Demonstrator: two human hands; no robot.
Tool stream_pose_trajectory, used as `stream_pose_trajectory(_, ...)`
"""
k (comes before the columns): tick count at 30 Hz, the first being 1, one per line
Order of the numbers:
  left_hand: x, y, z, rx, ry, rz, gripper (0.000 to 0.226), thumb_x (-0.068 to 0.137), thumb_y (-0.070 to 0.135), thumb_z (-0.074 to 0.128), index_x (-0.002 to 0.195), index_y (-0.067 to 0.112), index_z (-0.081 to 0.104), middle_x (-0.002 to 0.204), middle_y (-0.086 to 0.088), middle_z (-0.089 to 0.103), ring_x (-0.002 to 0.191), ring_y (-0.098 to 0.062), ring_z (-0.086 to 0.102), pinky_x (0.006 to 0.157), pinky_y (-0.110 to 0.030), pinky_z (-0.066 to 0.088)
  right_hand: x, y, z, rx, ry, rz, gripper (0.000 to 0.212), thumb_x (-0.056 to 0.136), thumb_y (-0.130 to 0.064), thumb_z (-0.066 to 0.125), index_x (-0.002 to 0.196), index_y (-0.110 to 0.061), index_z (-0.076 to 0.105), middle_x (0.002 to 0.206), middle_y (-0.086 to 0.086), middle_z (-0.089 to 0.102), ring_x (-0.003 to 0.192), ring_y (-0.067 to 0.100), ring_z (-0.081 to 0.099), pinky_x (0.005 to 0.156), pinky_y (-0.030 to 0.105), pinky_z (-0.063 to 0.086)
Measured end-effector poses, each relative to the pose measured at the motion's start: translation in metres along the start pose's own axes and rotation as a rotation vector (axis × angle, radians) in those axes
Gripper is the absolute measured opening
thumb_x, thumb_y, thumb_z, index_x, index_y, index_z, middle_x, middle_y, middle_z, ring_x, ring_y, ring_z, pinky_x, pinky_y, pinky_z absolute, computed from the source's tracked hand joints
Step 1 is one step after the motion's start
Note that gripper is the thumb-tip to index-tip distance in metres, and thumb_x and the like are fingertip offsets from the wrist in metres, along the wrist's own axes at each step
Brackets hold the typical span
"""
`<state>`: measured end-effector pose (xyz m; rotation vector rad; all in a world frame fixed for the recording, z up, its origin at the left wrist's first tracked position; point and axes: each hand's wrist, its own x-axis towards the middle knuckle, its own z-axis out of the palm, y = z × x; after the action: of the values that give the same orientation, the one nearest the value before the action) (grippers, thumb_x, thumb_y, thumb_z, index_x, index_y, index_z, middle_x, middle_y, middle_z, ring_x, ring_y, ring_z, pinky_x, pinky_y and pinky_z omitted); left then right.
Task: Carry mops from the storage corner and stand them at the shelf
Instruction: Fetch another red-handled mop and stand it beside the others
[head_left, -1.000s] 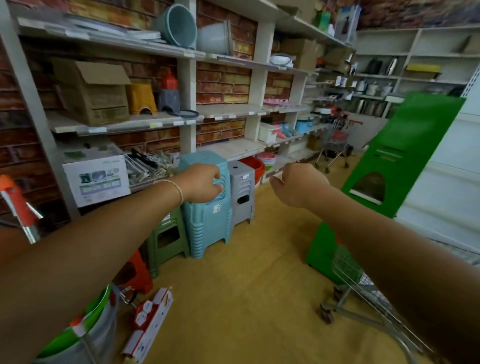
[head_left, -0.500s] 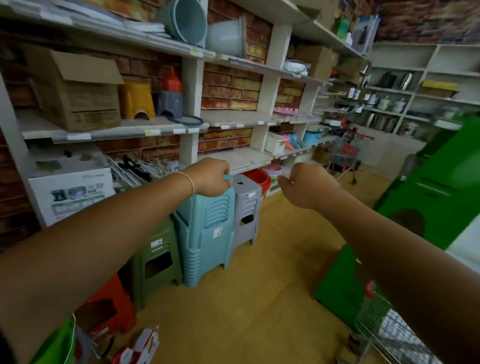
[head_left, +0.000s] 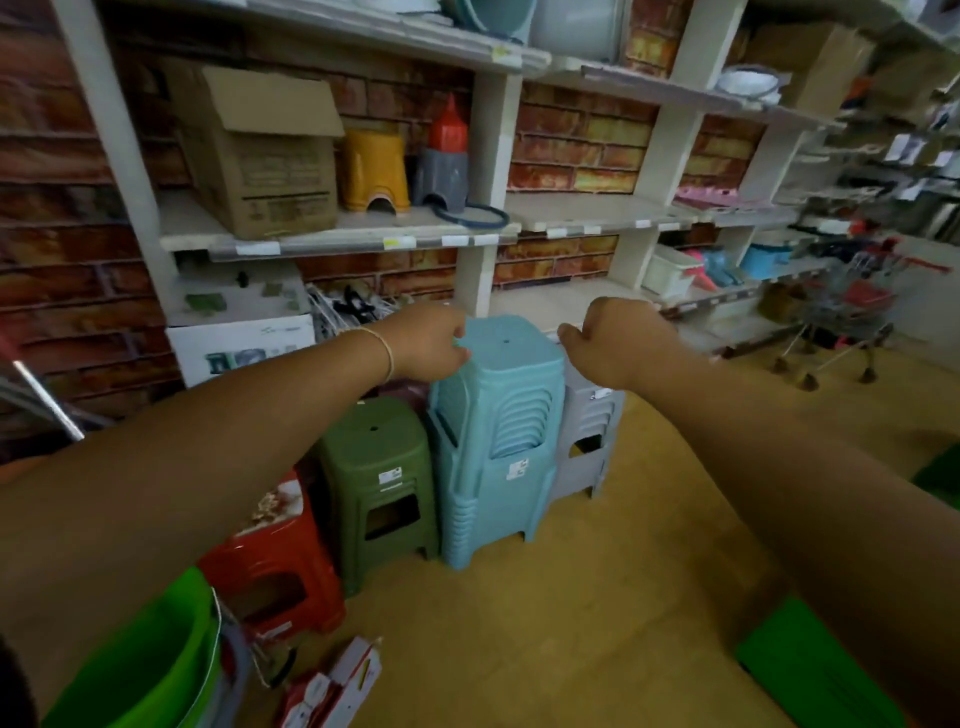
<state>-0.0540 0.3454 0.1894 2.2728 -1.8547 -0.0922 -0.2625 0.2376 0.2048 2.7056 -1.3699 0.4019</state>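
Both hands, left (head_left: 434, 343) and right (head_left: 605, 340), are curled shut on nothing above the blue stools (head_left: 496, 436). Only a mop handle (head_left: 47, 397) is seen, leaning at the shelf's left end; it could topple if left unsupported.

From here I can't tell if my left hand (head_left: 434, 343) actually grips anything; its curled fingers hide the palm, same for my right hand (head_left: 610, 340). Far left of my left arm, a metal pole (head_left: 44, 397) runs off the frame edge, so I can't see either end of it. Below that arm a green bucket (head_left: 140, 670) is cropped by the bottom edge. Past my right hand, the shopping trolley (head_left: 844, 317) and the far shelves (head_left: 914, 156) are smeared.
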Motion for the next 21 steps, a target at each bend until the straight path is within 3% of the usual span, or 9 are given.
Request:
stream_pose_trajectory(3, 0.019, -0.023, 0.0, 0.01, -0.013, -0.075, 0.029, 0.095, 0.032, 0.052, 0.111, 0.009, 0.059, 0.117, -0.015, 0.06, 0.092, -0.026, 0.05, 0.075, -0.028, 0.035, 0.044, -0.011, 0.021, 0.043, -0.02, -0.092, 0.049, 0.098, -0.053, 0.041, 0.095, -0.007, 0.058, 0.091, 0.012, 0.061, 0.097, 0.034, 0.06, 0.078, 0.035, 0.049)
stream_pose_trajectory(6, 0.038, -0.046, -0.002, 0.014, -0.011, -0.176, 0.035, 0.096, 0.034, 0.051, 0.119, 0.008, 0.057, 0.121, -0.014, 0.059, 0.103, -0.031, 0.055, 0.079, -0.03, 0.041, 0.09, -0.026, 0.033, 0.073, -0.045, -0.182, 0.047, 0.098, -0.052, 0.042, 0.079, -0.01, 0.052, 0.071, 0.006, 0.05, 0.089, 0.035, 0.061, 0.073, 0.034, 0.049)
stream_pose_trajectory(8, 0.051, -0.06, -0.007, 0.021, -0.007, -0.248, 0.035, 0.097, 0.035, 0.05, 0.118, 0.008, 0.057, 0.119, -0.013, 0.06, 0.103, -0.031, 0.056, 0.085, -0.035, 0.047, 0.122, -0.035, 0.036, 0.087, -0.054, -0.243, 0.048, 0.097, -0.051, 0.042, 0.075, -0.01, 0.053, 0.075, 0.009, 0.055, 0.088, 0.035, 0.062, 0.076, 0.035, 0.053)
stream_pose_trajectory(11, 0.066, -0.078, -0.017, 0.034, 0.002, -0.364, 0.028, 0.098, 0.036, 0.048, 0.105, 0.011, 0.059, 0.114, -0.013, 0.062, 0.095, -0.03, 0.056, 0.079, -0.035, 0.045, 0.165, -0.047, 0.042, 0.107, -0.06, -0.348, 0.049, 0.097, -0.049, 0.042, 0.071, -0.01, 0.053, 0.076, 0.01, 0.054, 0.086, 0.034, 0.061, 0.075, 0.034, 0.051)
stream_pose_trajectory(16, 0.071, -0.095, -0.025, 0.03, 0.055, -0.556, 0.04, 0.099, 0.034, 0.049, 0.13, 0.008, 0.053, 0.13, -0.013, 0.058, 0.117, -0.031, 0.053, 0.096, -0.036, 0.044, 0.217, -0.073, 0.056, 0.233, -0.058, -0.482, 0.049, 0.095, -0.047, 0.046, 0.059, -0.014, 0.041, 0.06, 0.005, 0.046, 0.066, 0.03, 0.053, 0.062, 0.031, 0.043)
stream_pose_trajectory(18, 0.066, -0.105, -0.022, 0.023, 0.048, -0.638, 0.045, 0.099, 0.037, 0.049, 0.137, 0.011, 0.048, 0.137, -0.011, 0.054, 0.123, -0.03, 0.05, 0.099, -0.033, 0.042, 0.228, -0.088, 0.065, 0.275, -0.075, -0.553, 0.046, 0.095, -0.047, 0.047, 0.062, -0.015, 0.043, 0.061, 0.006, 0.047, 0.067, 0.033, 0.054, 0.062, 0.035, 0.049)
stream_pose_trajectory(21, 0.054, -0.122, -0.019, 0.039, 0.03, -0.753, 0.048, 0.099, 0.039, 0.05, 0.138, 0.012, 0.047, 0.139, -0.011, 0.053, 0.126, -0.03, 0.049, 0.099, -0.031, 0.04, 0.234, -0.108, 0.082, 0.328, -0.13, -0.627, 0.036, 0.097, -0.045, 0.048, 0.088, -0.01, 0.055, 0.081, 0.009, 0.058, 0.08, 0.033, 0.057, 0.071, 0.038, 0.052)
